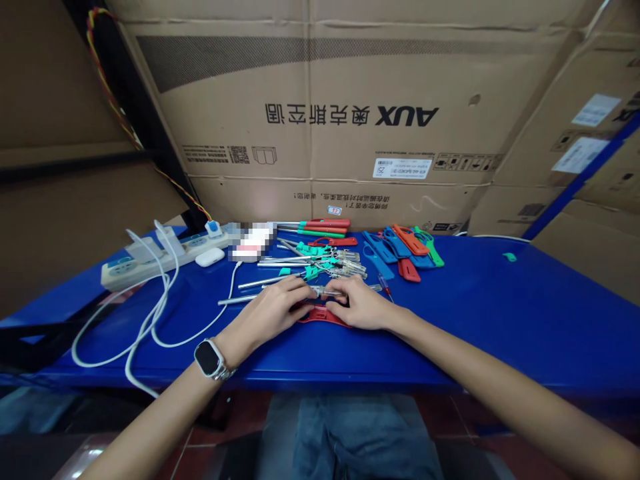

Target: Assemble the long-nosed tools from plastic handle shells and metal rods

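Resting low on the blue worktop [500, 320], both hands meet at the centre of the view over a red plastic sleeve [320, 316]. The left hand [277, 308], with a smartwatch [210, 359] on its wrist at 7 o'clock, has its fingers curled narrow onto the sleeve's left end. The right hand [361, 305] closes on the right end in the same way. A clear-handled screwdriver [330, 291] lies just past the sleeve at 12 o'clock, touching the fingertips; whether either hand truly grips it I cannot tell.

The sleeve looks light, thin and slightly springy, so a pinch at its two ends should steady it best. The screwdriver seems stiff, slim and apt to roll, with the handle the surest place to hold.

Farther off at 12 o'clock sits a heap of similar screwdrivers [325, 263]. At 1 o'clock is a fan of blue, red and green sleeves [400, 250]. A white cable [150, 320] loops at 9 o'clock toward a power strip [150, 260] at 10 o'clock. Cardboard boxes [350, 113] stand behind.
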A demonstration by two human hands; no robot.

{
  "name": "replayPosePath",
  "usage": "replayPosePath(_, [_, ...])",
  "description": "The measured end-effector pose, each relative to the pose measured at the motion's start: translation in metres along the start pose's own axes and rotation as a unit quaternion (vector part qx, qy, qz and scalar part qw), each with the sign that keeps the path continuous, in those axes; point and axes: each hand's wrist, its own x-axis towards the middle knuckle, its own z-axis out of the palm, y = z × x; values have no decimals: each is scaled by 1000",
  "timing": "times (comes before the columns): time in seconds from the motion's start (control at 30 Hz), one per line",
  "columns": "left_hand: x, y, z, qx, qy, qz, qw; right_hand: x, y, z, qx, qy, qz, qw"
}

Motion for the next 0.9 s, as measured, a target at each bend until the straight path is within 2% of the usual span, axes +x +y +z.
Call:
replayPosePath(0.07, [0, 0, 1, 5, 0, -10, 1000, 0, 2, 0, -1, -9, 5, 1000])
replayPosePath(0.23, [0, 2, 0, 13, 22, -41, 999, 8, 6, 0, -97, 60, -6, 993])
replayPosePath(0.4, [-1, -2, 4, 18, 24, -37, 999, 16, 5, -1, -161, 23, -8, 987])
replayPosePath(0.5, [-1, -2, 6, 26, 30, -32, 999, 19, 7, -4, -116, 11, 9, 993])
replayPosePath(0.6, [-1, 1, 6, 25, 44, -25, 998, 19, 11, -6, 2, -3, 35, 999])
replayPosePath(0.7, [-1, 3, 3, 25, 51, -23, 998, 18, 12, -5, 85, -9, 31, 996])
replayPosePath(0.8, [-3, 4, 1, 8, 44, -24, 999, 13, 8, -4, 110, -17, 30, 993])
replayPosePath(0.9, [-7, 4, -2, -44, 25, -5, 999, 4, 0, -5, 69, -3, 42, 997])
